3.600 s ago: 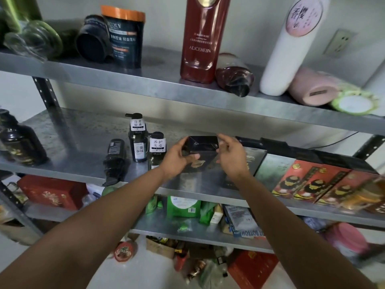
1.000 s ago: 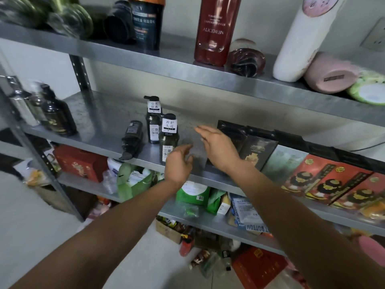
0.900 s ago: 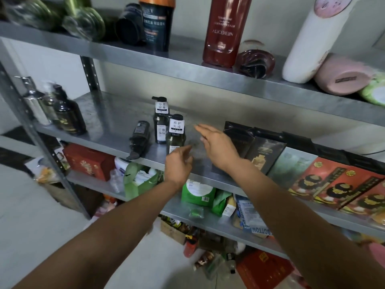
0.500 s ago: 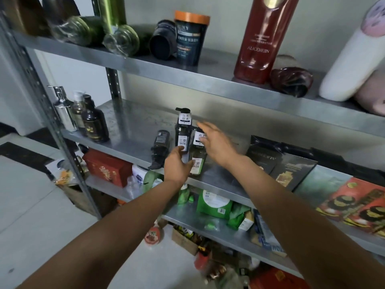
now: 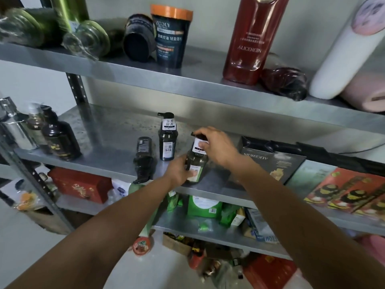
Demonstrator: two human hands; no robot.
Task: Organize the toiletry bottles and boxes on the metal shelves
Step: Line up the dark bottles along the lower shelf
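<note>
Both forearms reach up and forward from the bottom corners toward the middle shelf point(image 5: 108, 163). The left hand point(image 5: 178, 171) is wrapped around the lower body of a small dark green bottle point(image 5: 195, 163), fingers curled over its label, wrist nearly straight. The right hand point(image 5: 216, 148) comes in from the right, bent down at the wrist, fingertips pinched on the bottle's neck label and black cap. The bottle stands near the front edge of the shelf, tilted slightly. Just to its left stands an upright dark bottle point(image 5: 167, 140) with a white label, and beside that a third dark bottle point(image 5: 143, 159) lies on its side, pump toward the edge. To the right, flat boxes point(image 5: 275, 163) rest on the same shelf. Farther up, the top shelf point(image 5: 187, 84) carries a tall red bottle point(image 5: 248, 44) and an orange-lidded jar point(image 5: 170, 38).
</note>
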